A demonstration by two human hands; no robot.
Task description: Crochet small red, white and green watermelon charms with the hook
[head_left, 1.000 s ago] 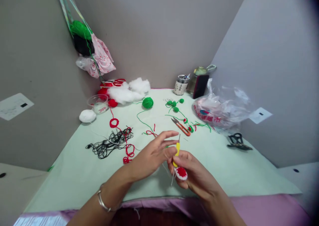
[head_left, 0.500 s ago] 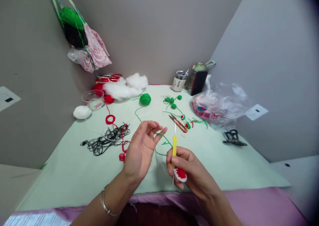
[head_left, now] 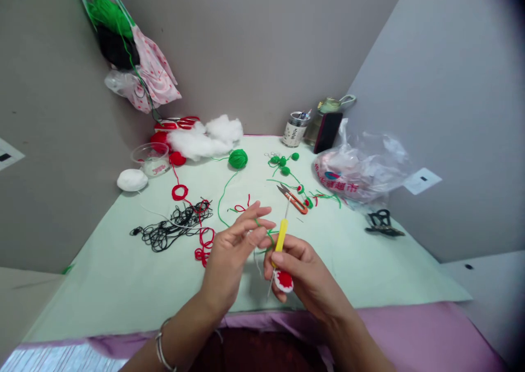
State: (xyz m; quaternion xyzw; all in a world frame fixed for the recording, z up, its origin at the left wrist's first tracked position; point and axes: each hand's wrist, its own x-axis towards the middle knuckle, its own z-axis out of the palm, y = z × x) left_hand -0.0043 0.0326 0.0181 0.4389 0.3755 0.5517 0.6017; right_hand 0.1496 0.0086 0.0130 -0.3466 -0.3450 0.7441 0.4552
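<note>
My right hand (head_left: 301,265) is closed around a crochet hook (head_left: 281,234) with a yellow handle, its thin metal end pointing up and away. The same fingers pinch a small round crochet piece (head_left: 284,281), red in the middle with a white edge. To its left, my left hand (head_left: 235,251) has its thumb and fingers drawn together on green yarn (head_left: 269,238), which loops across the fingers toward my right hand. The yarn trails back to a green ball (head_left: 238,159). Beyond my hands lie orange-handled thread snips (head_left: 296,201).
Tangled black yarn (head_left: 172,227) and red yarn loops (head_left: 204,246) lie left. White stuffing (head_left: 205,139), a clear plastic cup (head_left: 156,161) and a white yarn ball (head_left: 132,180) stand behind. Small green balls (head_left: 284,170), a plastic bag (head_left: 356,167), a phone (head_left: 328,133) and a black claw clip (head_left: 383,224) are right.
My left hand has moved closer to my right, its fingers folding in on the green yarn. The hook has tilted and shifted slightly left with the crochet piece.
</note>
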